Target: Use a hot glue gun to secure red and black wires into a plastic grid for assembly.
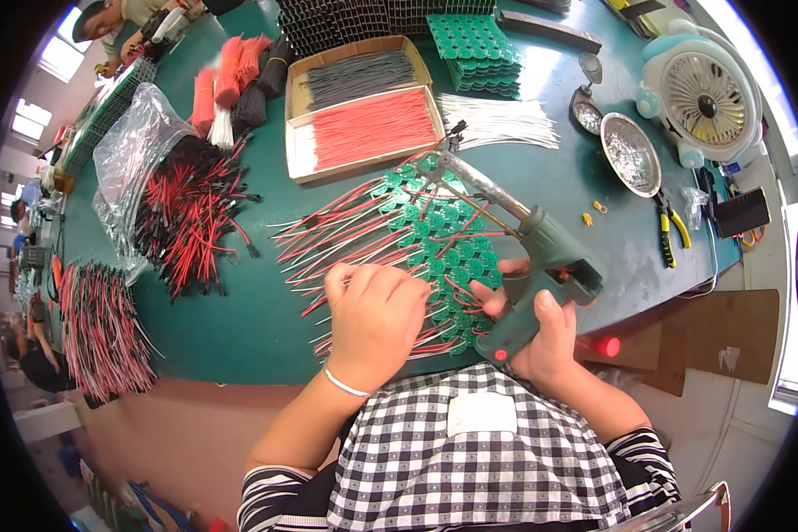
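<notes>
My right hand (550, 341) is wrapped round the grip of a green soldering gun (541, 257). Its metal barrel points up and away over a panel of round green circuit boards (457, 257). Red and white wires (328, 244) fan out from the boards toward the left. My left hand (377, 310) is curled closed above these wires at the panel's left edge. Its fingertips are turned down and partly hidden, so what they pinch does not show.
Boxes hold red wires (372, 129) and dark wires (359, 78); white wires (501, 121) lie beside them. Left are a connector-lead pile (195, 208) and a wire bundle (106, 328). Right are a metal bowl (631, 155), pliers (668, 232) and a fan (705, 102). Another person (137, 22) works far left.
</notes>
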`<state>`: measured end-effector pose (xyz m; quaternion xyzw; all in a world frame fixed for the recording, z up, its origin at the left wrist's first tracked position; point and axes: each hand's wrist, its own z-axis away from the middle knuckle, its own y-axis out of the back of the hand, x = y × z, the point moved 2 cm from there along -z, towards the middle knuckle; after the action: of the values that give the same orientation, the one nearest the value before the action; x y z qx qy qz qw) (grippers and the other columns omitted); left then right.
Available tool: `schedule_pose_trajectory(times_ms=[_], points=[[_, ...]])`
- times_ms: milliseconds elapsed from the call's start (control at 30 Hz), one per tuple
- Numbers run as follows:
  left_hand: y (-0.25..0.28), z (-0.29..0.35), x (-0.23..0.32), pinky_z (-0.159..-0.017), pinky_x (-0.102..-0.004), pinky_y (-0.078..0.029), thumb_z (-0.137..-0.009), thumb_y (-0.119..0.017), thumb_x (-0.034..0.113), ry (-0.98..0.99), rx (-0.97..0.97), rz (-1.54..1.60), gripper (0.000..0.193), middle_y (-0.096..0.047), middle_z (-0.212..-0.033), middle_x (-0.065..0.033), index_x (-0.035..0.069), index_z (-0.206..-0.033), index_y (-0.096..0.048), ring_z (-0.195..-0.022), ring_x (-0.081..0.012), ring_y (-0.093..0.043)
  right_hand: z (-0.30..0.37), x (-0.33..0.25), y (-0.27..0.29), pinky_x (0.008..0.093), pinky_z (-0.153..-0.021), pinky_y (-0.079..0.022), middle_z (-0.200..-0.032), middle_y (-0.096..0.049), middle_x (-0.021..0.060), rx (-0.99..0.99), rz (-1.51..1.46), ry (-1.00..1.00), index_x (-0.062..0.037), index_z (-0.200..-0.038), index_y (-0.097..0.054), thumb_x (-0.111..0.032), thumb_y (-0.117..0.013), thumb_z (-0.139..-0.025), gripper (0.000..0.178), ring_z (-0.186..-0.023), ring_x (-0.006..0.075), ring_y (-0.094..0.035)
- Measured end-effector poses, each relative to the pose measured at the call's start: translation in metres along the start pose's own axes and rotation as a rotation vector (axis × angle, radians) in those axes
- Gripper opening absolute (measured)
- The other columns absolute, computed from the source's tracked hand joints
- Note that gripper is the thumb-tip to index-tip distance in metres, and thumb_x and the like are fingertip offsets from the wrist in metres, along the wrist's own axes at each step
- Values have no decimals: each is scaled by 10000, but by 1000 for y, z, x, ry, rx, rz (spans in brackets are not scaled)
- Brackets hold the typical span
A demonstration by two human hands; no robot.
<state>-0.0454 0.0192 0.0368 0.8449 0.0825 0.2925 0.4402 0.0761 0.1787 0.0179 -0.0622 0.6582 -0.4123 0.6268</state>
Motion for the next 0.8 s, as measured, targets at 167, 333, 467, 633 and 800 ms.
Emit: schedule_pose_trajectory(times_ms=[167,333,467,633,800], points=[[4,-2,8,-839,-411,-318,-690,-714,61,19,-51,-6,148,-566,-724,19,140,-790,-637,-757,-186,-551,3,-5,-11,491,-880,-538,-1136,-555,163,80,109,-38,19,-1313,-397,-381,-591,-906,603,-797,219,-636],[3,-2,20,-799,-406,-310,-674,-706,60,43,-94,6,163,-546,-702,20,141,-772,-602,-718,-191,-520,29,-51,3,351,-759,-535,-871,-662,138,-63,291,-43,29,-1362,-398,-471,-580,-912,697,-814,217,-665],[-2,-2,18,-795,-406,-308,-675,-706,71,30,-106,23,168,-543,-700,19,140,-774,-589,-714,-193,-509,78,-79,44,329,-728,-519,-838,-679,119,-104,670,-143,41,-1294,-443,-352,-579,-911,565,-755,194,-664],[-3,0,17,-799,-410,-305,-682,-704,91,25,-102,18,157,-543,-700,17,139,-772,-584,-722,-200,-503,88,-89,32,351,-703,-538,-846,-690,101,-354,1300,63,-3,-993,-656,-49,-596,-788,218,-714,231,-678],[-4,2,18,-804,-414,-304,-683,-703,96,16,-109,7,154,-545,-703,15,137,-769,-581,-729,-201,-503,102,-72,45,381,-690,-521,-909,-680,129,-272,1316,79,-6,-942,-675,4,-662,-718,224,-764,292,-660]])
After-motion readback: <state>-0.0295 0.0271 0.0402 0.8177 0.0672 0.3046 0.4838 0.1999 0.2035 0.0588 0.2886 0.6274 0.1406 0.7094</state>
